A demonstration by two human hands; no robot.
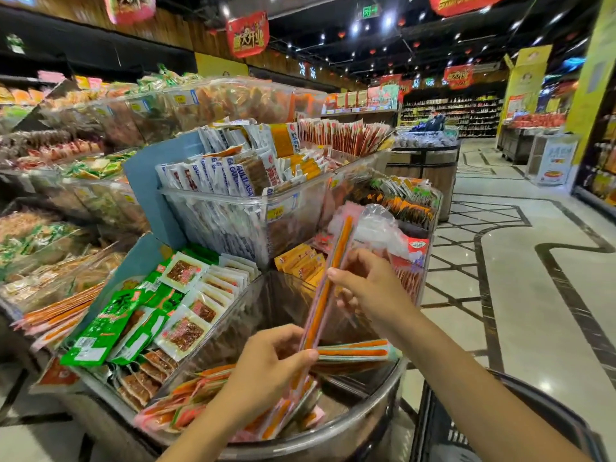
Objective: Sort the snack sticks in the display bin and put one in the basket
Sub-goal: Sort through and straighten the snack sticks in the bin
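Head camera: a shopper's left hand (266, 361) gripped the lower part of a long orange snack stick (336, 258), fingers curled round it, while the right hand (370, 288) pinched its middle, tilting it above the display bin (360, 418). More sticks (186, 391) lay jumbled below. The basket (443, 431) sat at lower right; a clean transfer likely needed one hand to let go first.
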